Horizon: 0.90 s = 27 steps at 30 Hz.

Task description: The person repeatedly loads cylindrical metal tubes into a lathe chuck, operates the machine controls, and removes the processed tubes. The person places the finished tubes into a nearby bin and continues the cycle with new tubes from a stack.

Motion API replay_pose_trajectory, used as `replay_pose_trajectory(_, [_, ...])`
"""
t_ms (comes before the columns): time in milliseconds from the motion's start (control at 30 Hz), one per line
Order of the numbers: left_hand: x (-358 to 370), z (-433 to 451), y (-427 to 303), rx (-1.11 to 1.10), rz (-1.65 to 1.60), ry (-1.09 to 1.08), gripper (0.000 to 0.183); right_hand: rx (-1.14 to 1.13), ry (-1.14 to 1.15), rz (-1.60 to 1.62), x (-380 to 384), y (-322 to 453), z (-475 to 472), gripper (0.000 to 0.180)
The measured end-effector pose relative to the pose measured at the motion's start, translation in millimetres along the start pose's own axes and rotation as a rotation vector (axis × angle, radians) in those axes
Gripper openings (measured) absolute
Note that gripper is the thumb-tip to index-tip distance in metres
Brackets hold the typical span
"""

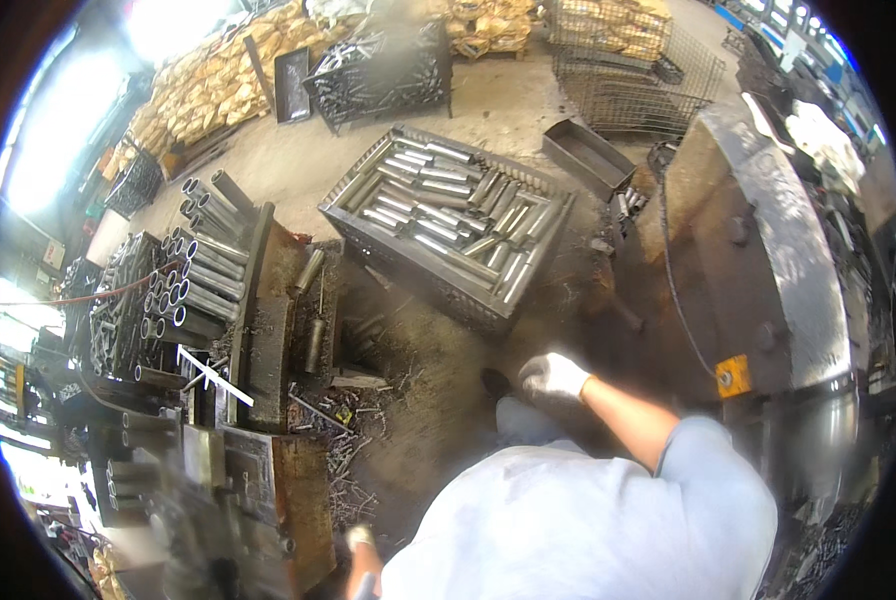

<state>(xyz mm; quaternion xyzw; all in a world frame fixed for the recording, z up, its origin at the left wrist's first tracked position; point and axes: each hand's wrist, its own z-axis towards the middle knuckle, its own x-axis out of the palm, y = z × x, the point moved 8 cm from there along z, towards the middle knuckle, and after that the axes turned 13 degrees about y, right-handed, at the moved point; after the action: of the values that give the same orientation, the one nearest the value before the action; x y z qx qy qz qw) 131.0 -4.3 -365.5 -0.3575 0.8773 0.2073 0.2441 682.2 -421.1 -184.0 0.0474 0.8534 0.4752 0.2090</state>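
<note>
My right hand, in a white work glove, hangs over the floor before my body. Its fingers look curled in, and nothing sticks out of it. At the lower edge my left hand, also gloved, is small, blurred and partly cut off; its fingers cannot be made out. It is nearest to the rusty side of a machine bench. Ahead of me stands a metal crate filled with cut steel tubes lying in rows. Longer steel pipes are stacked at the left, their open ends facing away from the crate.
Metal shavings litter the floor beside the bench. An empty steel trough lies beyond the crate's right corner. At right stands a large machine housing with a cable-hung yellow control box. Another bin of metal parts and a wire-mesh cage stand behind.
</note>
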Motion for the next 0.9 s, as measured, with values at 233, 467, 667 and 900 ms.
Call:
replay_pose_trajectory(233, [-2.0,-36.6,-129.8,0.042,-0.558,0.239,0.029,0.114,0.125,0.914,-74.1,-25.1,211.7,0.047])
replay_pose_trajectory(467, [-222.8,-18.3,-215.2,0.062,-0.796,0.037,0.034,0.212,-0.209,1.289,-155.8,-113.9,427.8,0.058])
replay_pose_trajectory(667, [-336.9,0.8,-253.1,0.224,-1.134,-0.152,0.034,0.173,-0.379,1.674,-172.1,-175.1,523.0,0.037])
replay_pose_trajectory(900, [-243.1,-1.7,-233.7,-0.036,-0.818,0.265,0.046,0.411,-0.657,1.902,-177.7,-160.5,550.0,0.033])
